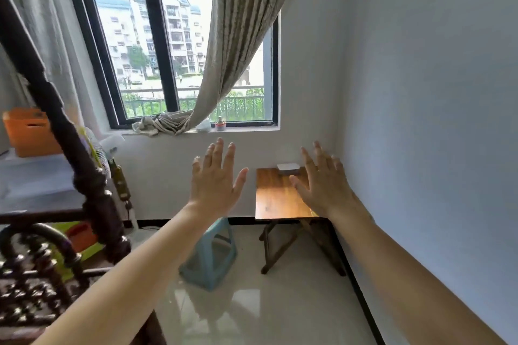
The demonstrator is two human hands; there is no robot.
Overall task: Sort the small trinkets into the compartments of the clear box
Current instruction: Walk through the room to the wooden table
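Both your left hand (215,185) and right hand (322,187) are raised, fingers spread and empty, with the clear box (288,167) at the wooden table's (276,199) twelve o'clock edge.

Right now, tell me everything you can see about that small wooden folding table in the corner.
The small wooden folding table has a glossy brown plank top with visible grain, catching window light. Dark crossed legs fold beneath it and stand on the pale tiled floor. It sits in the corner, close to both white walls. A small pale box rests at its far edge; its contents cannot be made out. The open right hand overlaps the top in view, apparently raised in front of it rather than touching it.
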